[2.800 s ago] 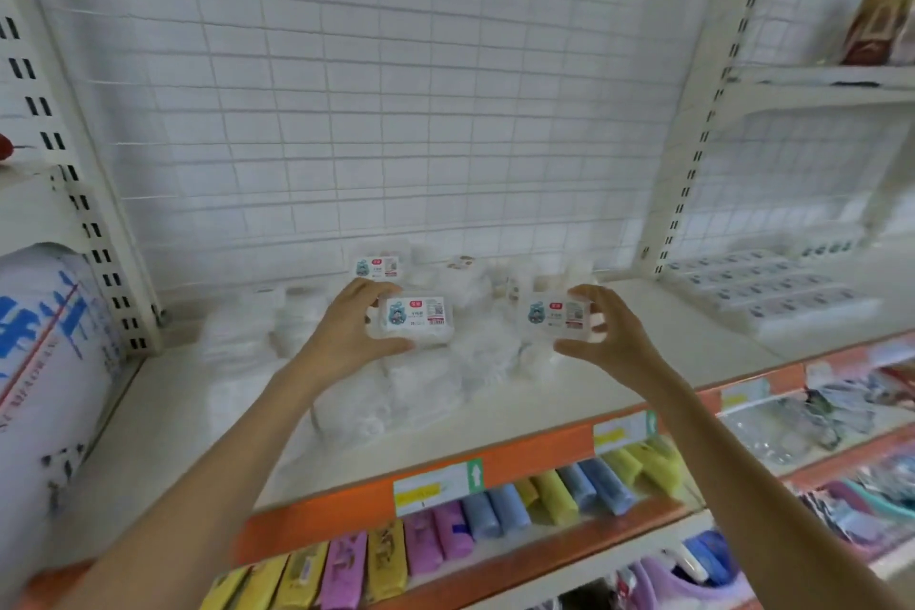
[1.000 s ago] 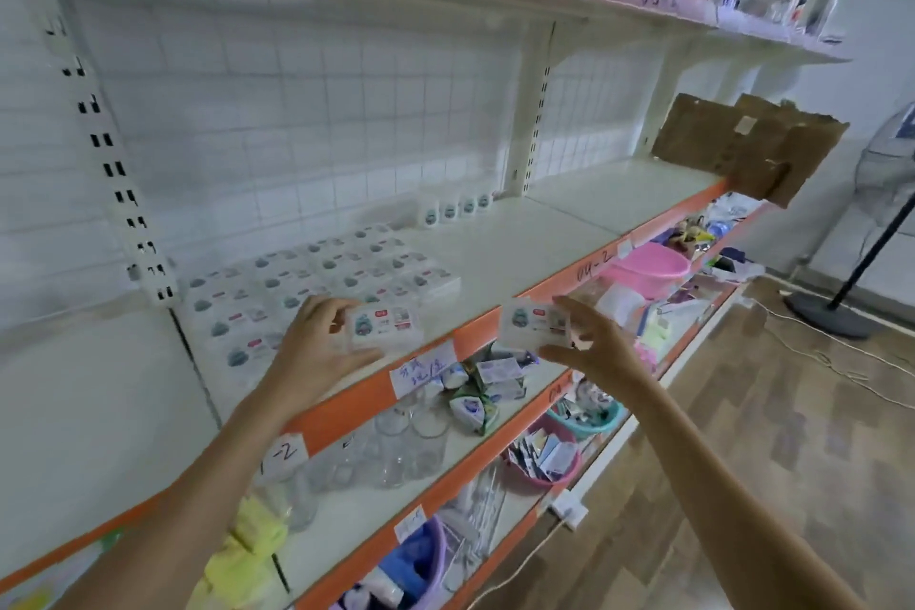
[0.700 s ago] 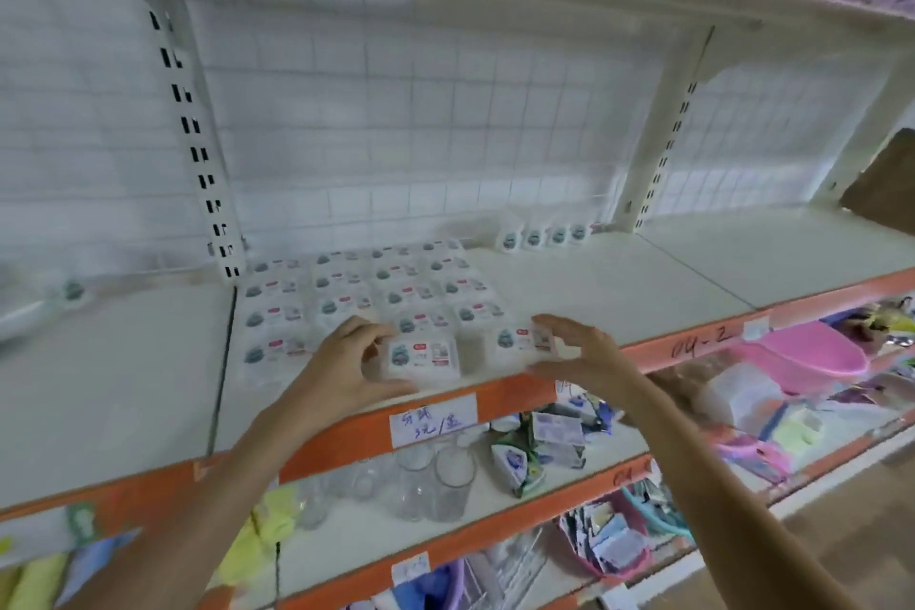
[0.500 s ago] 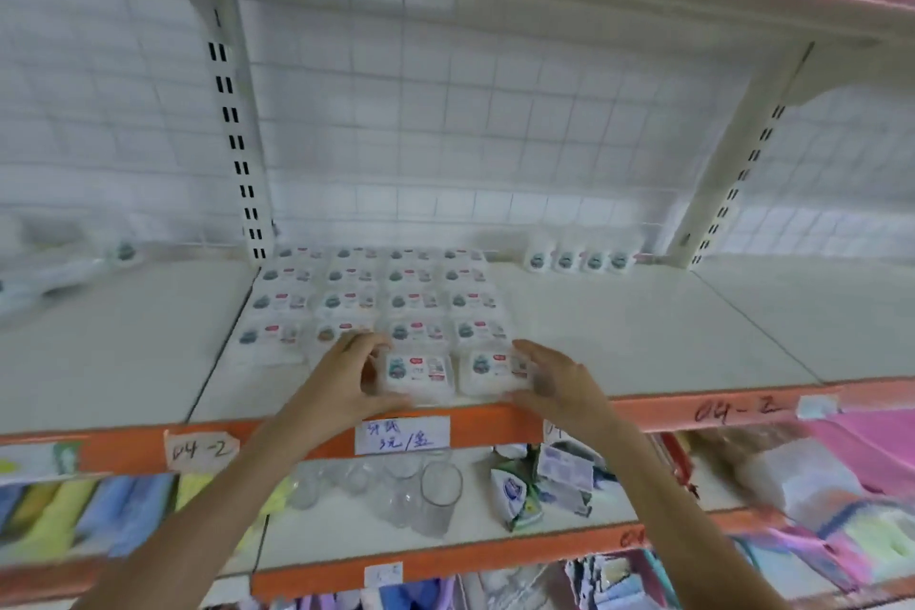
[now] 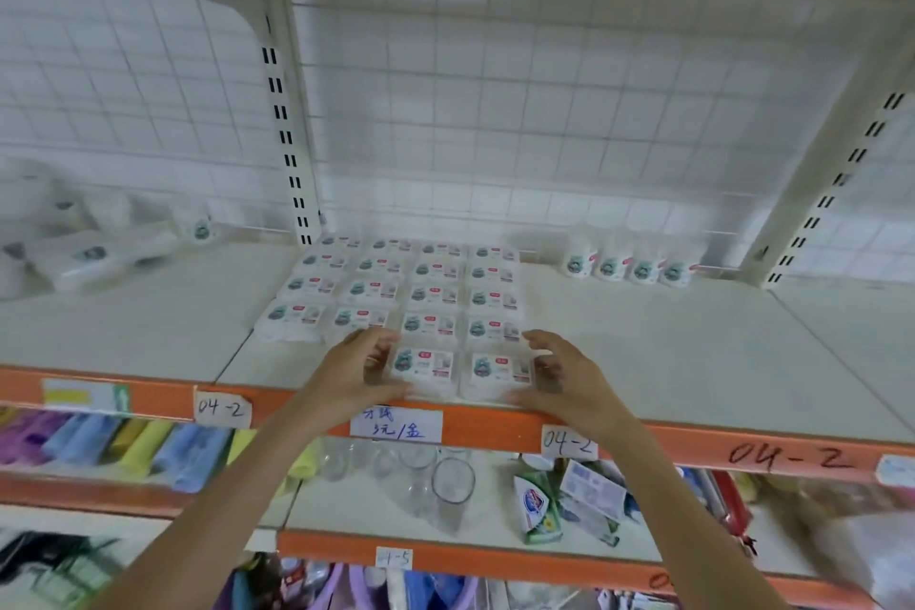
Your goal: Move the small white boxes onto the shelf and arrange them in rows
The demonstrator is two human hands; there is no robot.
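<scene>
Standing in the middle of the frame, two bare hands reach up to the front edge of the shelf (image 5: 693,362). The left hand (image 5: 356,376) curls its fingers and thumb round the left side of a small white box (image 5: 425,364), and it looks like it is holding it. The right hand (image 5: 564,376) does the same at the right side of a second small white box (image 5: 500,369), with fingers on top and thumb low at the front. The two boxes sit side by side on the shelf, nearly touching each other, just behind the orange strip (image 5: 485,426) along the shelf front.

Behind them, toward the middle of the frame, more small white boxes (image 5: 416,285) lie flat in neat rows, four across, running back to the wire grid wall (image 5: 495,114). The front two boxes line up with the two right-hand columns. At the right of the rows, four little white tubs (image 5: 626,268) stand in a line by the back. In the left of the frame, blurry white packs (image 5: 94,253) lie in a loose pile on the next part of the shelf.

A white paper tag (image 5: 395,426) with blue writing is stuck on the orange strip below the left hand. On the shelf underneath, clear glasses (image 5: 450,485) stand in the lower middle, and colourful packs (image 5: 124,446) lie in the lower left.
</scene>
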